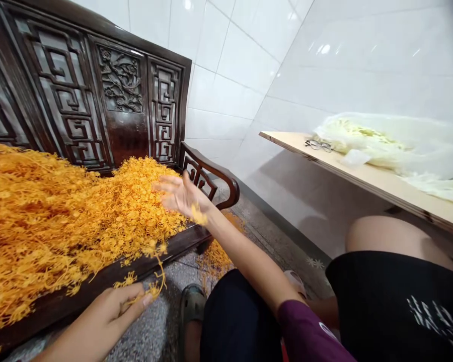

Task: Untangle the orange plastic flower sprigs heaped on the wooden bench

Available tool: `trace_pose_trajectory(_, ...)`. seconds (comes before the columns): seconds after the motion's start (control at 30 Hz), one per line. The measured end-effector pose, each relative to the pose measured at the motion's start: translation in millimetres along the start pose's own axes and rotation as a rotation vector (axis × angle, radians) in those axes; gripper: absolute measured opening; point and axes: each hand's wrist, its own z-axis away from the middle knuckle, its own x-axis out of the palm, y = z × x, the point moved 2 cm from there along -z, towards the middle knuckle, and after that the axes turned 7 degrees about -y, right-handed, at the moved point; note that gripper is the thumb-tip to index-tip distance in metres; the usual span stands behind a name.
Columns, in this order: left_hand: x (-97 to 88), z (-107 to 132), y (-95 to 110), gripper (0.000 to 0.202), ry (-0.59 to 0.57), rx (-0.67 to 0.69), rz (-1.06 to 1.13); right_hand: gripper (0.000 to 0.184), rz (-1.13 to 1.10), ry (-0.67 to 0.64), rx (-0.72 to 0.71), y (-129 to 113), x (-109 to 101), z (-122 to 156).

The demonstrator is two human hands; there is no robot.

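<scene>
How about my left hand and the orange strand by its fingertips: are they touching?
Touching: the head view shows the orange strand pinched in the left hand.

No text could be read. White print on the black shorts was blurred; a white curved mark by the purple sleeve's edge, likewise illegible.

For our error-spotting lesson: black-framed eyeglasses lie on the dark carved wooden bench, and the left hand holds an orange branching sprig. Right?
Wrong place: the head view shows the black-framed eyeglasses on the pale wooden tabletop. The left hand does hold an orange branching sprig.
</scene>
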Motion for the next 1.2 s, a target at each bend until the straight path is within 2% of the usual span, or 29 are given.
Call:
trace_pose_trajectory(0.03, 2.3, -1, 3, 0.047, -0.052, -0.018, -0.008, 0.040, 0.181, 0.018, -0.054, -9, 10, -2)
trace_pose_trajectory(0.07, 3.1, -3, 6, 0.048, -0.098, -0.034, -0.018, 0.036, 0.422, 0.020, -0.211, -22, 18, -1)
trace_pose_trajectory(0.13, -0.4, -7, 12, 0.050, -0.129, -0.041, -0.017, 0.029, 1.211, 0.102, -0.726, -48, 34, 11)
trace_pose_trajectory(0.17, -4.6, -10, 15, 0.049, -0.114, -0.032, -0.002, 0.026, 1.658, 0.192, -0.975, -55, 40, 21)
trace_pose_trajectory(0.2, -9.9, -13, 17, 0.048, -0.091, -0.019, 0.020, 0.029, 2.048, 0.300, -1.158, -59, 43, 29)
trace_pose_trajectory(0.23, -15.9, -15, 18, 0.046, -0.053, -0.012, 0.047, 0.033, 2.336, 0.415, -1.258, -61, 43, 37)
trace_pose_trajectory(0.3, -27.7, -21, 16, 0.047, 0.037, -0.032, 0.117, 0.036, 2.654, 0.588, -1.301, -62, 41, 48)
trace_pose_trajectory(0.4, -40.6, -27, 14, 0.048, 0.164, -0.087, 0.231, 0.032, 2.880, 0.796, -1.284, -65, 32, 56)
trace_pose_trajectory(0.5, -49.4, -32, 18, 0.041, 0.281, -0.026, 0.308, 0.031, 3.216, 1.009, -1.077, -73, 15, 54)
trace_pose_trajectory(0.57, -54.7, -35, 22, 0.035, 0.327, 0.036, 0.353, 0.042, 3.301, 0.998, -0.899, -80, 0, 51)
trace_pose_trajectory(0.67, -60.0, -39, 26, 0.030, 0.325, 0.081, 0.438, 0.056, 3.145, 0.873, -0.685, -86, -19, 43)
trace_pose_trajectory(0.77, -62.4, -42, 28, 0.031, 0.355, 0.059, 0.459, 0.049, 3.032, 0.820, -0.566, -86, -29, 35)
trace_pose_trajectory(0.93, -67.2, -48, 23, 0.033, 0.388, 0.029, 0.424, 0.030, 3.271, 0.785, -0.582, -76, -36, 31)
trace_pose_trajectory(1.07, -73.9, -50, 17, 0.029, 0.390, -0.011, 0.460, 0.031, 3.415, 0.678, -0.559, -51, -33, 35)
trace_pose_trajectory(1.1, -73.4, -49, 17, 0.029, 0.372, -0.028, 0.450, 0.031, 3.473, 0.617, -0.616, -41, -28, 37)
trace_pose_trajectory(1.2, -62.5, -49, 24, 0.037, 0.237, -0.062, 0.386, 0.034, 3.595, 0.434, -0.930, -17, -2, 45)
